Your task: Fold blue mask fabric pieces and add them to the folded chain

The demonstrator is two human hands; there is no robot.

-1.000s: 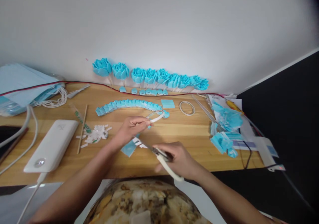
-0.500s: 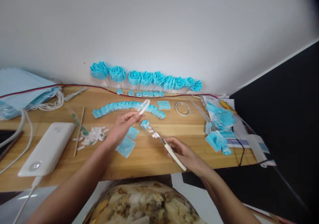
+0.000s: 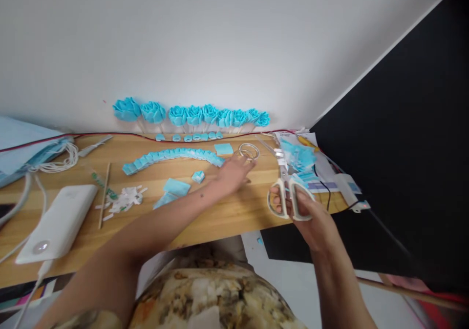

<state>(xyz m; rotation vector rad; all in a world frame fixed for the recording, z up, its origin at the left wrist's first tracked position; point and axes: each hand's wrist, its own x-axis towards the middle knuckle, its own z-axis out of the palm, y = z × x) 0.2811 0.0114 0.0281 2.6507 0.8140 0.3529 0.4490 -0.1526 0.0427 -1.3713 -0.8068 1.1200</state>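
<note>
My left hand (image 3: 234,173) reaches across the wooden table (image 3: 234,212) to a clear tape ring (image 3: 249,151); its fingers touch the ring and curl at it. My right hand (image 3: 311,216) grips white-handled scissors (image 3: 285,192) near the table's right end, blades pointing away over a pile of blue scraps (image 3: 298,159). A curved row of folded blue pieces (image 3: 172,156) lies left of my left hand, with loose blue squares (image 3: 176,187) in front of it.
Several blue paper roses (image 3: 190,114) lean on the wall. A white power bank (image 3: 58,221) with cable lies at the left, beside a wooden stick (image 3: 103,195) and white paper bits (image 3: 122,198). Blue masks (image 3: 22,143) are stacked at far left. A dark panel rises on the right.
My left hand has gone right from the table's middle to the tape ring. My right hand has swung the scissors to the right end of the table. The view has turned right.
</note>
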